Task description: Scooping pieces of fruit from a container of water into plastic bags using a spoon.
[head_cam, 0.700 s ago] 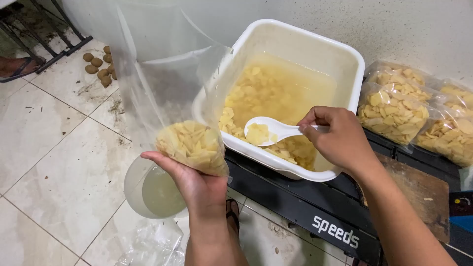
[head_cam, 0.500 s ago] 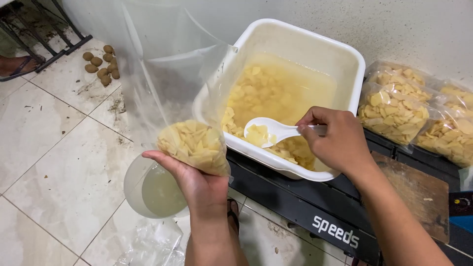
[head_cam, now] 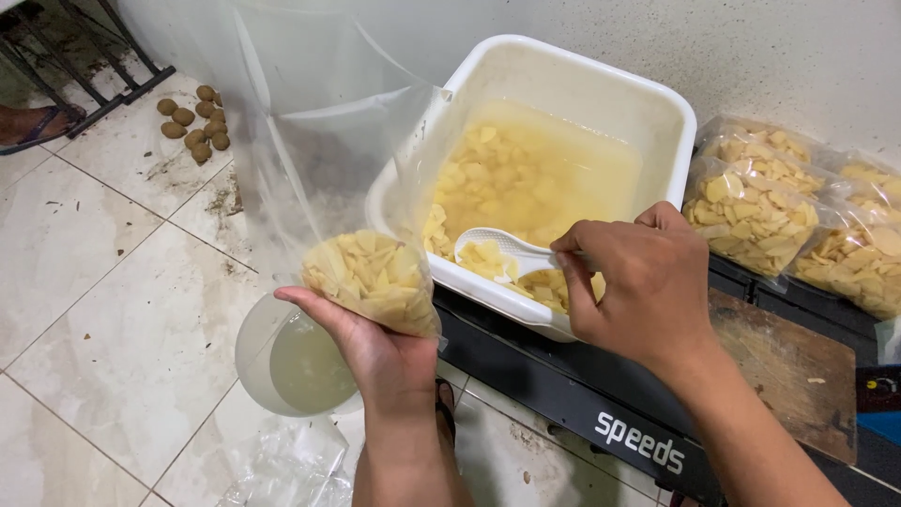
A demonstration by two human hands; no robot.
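Note:
My left hand (head_cam: 375, 347) cups the bottom of a tall clear plastic bag (head_cam: 319, 150) partly filled with pale yellow slices (head_cam: 366, 277). The bag stands open beside a white rectangular tub (head_cam: 582, 75) holding more slices in cloudy water. My right hand (head_cam: 638, 286) grips the handle of a white slotted spoon (head_cam: 497, 252), whose bowl carries a few slices just above the tub's near rim, close to the bag.
Filled clear bags of slices (head_cam: 751, 211) lie to the right of the tub on a black stand (head_cam: 601, 413). A round container of cloudy liquid (head_cam: 286, 361) sits on the tiled floor below my left hand. Brown round tubers (head_cam: 197, 122) lie far left, near a metal rack.
The spoon has moved left with its load of slices, nearer the bag. The left hand and bag have stayed in place.

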